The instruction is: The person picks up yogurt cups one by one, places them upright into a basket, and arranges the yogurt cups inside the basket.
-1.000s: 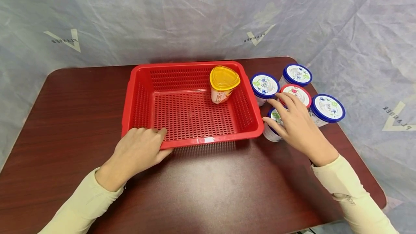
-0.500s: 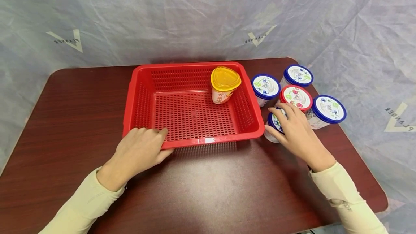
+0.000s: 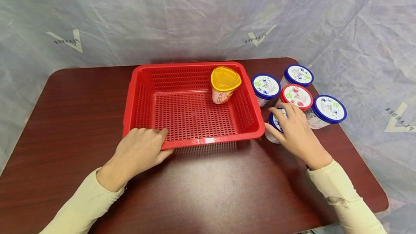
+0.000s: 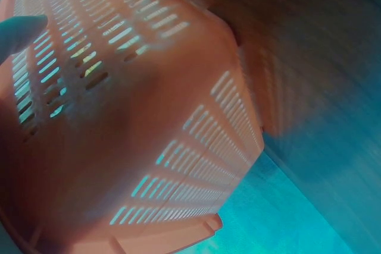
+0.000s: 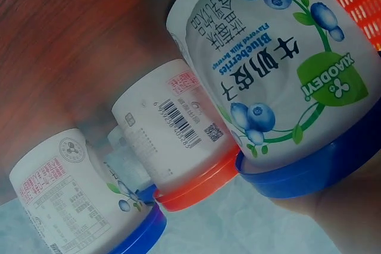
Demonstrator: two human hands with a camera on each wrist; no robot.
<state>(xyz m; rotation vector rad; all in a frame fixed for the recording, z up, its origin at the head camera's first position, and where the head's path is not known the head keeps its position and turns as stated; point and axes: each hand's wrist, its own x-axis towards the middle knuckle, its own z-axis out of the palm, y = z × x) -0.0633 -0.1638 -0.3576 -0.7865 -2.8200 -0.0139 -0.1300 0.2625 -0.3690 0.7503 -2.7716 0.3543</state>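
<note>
My left hand (image 3: 139,151) grips the near left rim of a red perforated plastic basket (image 3: 185,142), and in the left wrist view its thumb (image 4: 21,31) lies against the slotted wall. A yellow-lidded cup (image 3: 224,78) stands inside at the right back. Beside the basket's front right corner, my right hand (image 3: 299,129) holds a small blue-lidded tub (image 3: 276,121) from above, fingers and thumb curled round its lid. The right wrist view shows this tub's blueberry label (image 5: 268,69) up close. Part of the lid is hidden under the hand.
Behind the right hand stand a red-lidded tub (image 3: 297,96) and several blue-lidded ones, including one (image 3: 265,85) close to the basket's right side and one (image 3: 329,109) near the right table edge. The brown table (image 3: 201,187) meets a printed cloth backdrop (image 3: 195,17).
My right hand has drawn slightly back and lower, its fingers coming off the red-lidded tub's top and closing round the near blue-lidded tub. The left hand stays on the basket rim.
</note>
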